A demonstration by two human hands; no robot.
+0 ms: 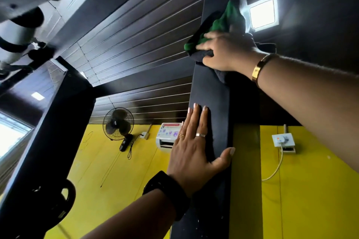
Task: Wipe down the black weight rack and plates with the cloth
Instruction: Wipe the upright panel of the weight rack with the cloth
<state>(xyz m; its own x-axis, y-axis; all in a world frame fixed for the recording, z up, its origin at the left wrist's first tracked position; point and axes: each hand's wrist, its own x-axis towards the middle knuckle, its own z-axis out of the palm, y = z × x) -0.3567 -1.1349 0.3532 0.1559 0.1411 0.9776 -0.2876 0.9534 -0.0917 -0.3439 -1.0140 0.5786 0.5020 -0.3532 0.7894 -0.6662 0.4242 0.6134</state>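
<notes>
You are looking up along the rack's near post [209, 87], a flat black upright that runs from the bottom of the view to the ceiling.

Your right hand [227, 52] is high on the post and holds the cloth [223, 21] against its face. The fingers lie over the bundle and the thumb curls in beneath it, so the grip is closed on the fabric. The cloth is green and black; its green part bunches up above your fingers and a dark fold hangs below your palm. A gold bracelet [258, 70] sits on that wrist.

Your left hand [192, 153] is lower on the same post, well apart from the cloth. It lies flat and holds nothing, fingers straight and pointing up, with the thumb spread wide to the post's right edge. It wears rings [200, 135], and a black band [169, 194] wraps the wrist.

A second upright [48, 141] leans across the left side, with a black plate [66, 198] hanging at its lower end.

Behind are a yellow wall [310, 190], a fan [118, 123], a socket [283, 140] and a lit ceiling lamp [262, 13].
</notes>
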